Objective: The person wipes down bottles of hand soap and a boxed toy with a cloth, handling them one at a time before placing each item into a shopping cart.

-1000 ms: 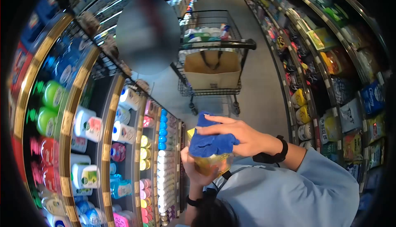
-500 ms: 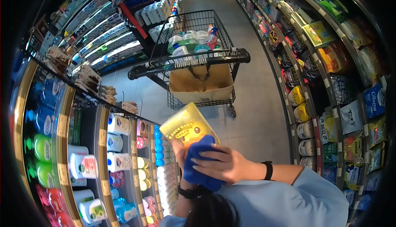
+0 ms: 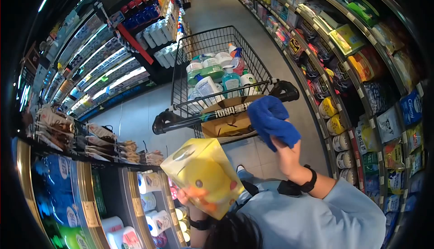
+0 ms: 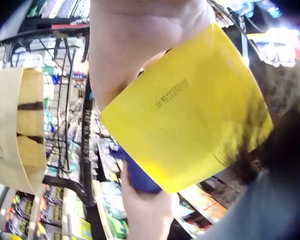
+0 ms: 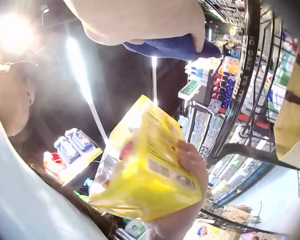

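Note:
A yellow box-shaped pack (image 3: 205,176) with a duck face printed on it is held up, tilted, in front of the body in the head view. My left hand (image 3: 182,197) grips it from the left side, mostly hidden behind it; in the right wrist view the fingers (image 5: 189,157) curl round its side. The plain yellow end (image 4: 185,110) with small printed code faces the left wrist camera. My right hand (image 3: 287,158) holds a crumpled blue cloth (image 3: 273,122), raised to the right of the pack and apart from it.
Ahead stands a black wire shopping cart (image 3: 174,81) with several bottles and tubs (image 3: 210,70) in it. Under its handle (image 3: 194,121) hangs a brown paper bag (image 3: 228,128). Shelves of bottles (image 3: 120,235) run along the left, shelves of packets (image 3: 386,124) along the right.
The cloth was against the pack under my right hand; my right hand has lifted it off to the right. The pack has turned in my left hand, and more of the cart has come into view.

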A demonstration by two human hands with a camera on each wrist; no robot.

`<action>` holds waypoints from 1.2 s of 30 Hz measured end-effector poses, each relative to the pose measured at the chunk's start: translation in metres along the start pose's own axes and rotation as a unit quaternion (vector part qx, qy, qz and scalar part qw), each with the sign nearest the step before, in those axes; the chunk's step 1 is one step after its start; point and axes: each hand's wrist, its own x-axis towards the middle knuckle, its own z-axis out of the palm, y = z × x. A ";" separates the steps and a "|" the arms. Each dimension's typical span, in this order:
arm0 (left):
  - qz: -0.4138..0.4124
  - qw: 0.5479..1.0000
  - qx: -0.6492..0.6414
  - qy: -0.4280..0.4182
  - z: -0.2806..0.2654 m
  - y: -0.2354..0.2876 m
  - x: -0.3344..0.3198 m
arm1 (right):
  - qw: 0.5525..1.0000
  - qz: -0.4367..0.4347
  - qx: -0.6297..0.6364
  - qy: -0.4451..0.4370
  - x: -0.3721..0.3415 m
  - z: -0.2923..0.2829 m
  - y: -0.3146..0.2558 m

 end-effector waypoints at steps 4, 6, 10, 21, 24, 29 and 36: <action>0.009 1.000 -0.005 -0.015 -0.001 0.020 0.035 | 0.961 0.224 0.128 -0.096 0.002 0.040 0.026; 0.029 0.999 0.030 -0.013 -0.001 0.016 0.038 | 0.928 0.265 0.261 -0.029 -0.002 0.070 0.020; 0.073 0.993 0.097 -0.011 0.000 0.018 0.062 | 0.933 0.275 0.206 -0.110 0.028 0.067 0.016; 0.216 0.930 0.296 0.008 0.006 0.041 0.107 | 0.963 0.136 -0.080 -0.220 0.120 0.039 0.064; 0.260 0.896 0.359 0.025 0.019 0.031 0.162 | 0.950 0.081 -0.208 -0.219 0.154 0.030 0.084; 0.329 0.830 0.445 0.065 0.028 0.026 0.201 | 0.945 0.263 0.069 -0.184 0.197 0.024 0.074; 0.380 0.728 0.563 0.092 0.050 0.018 0.256 | 0.840 0.430 0.300 -0.143 0.201 0.022 0.055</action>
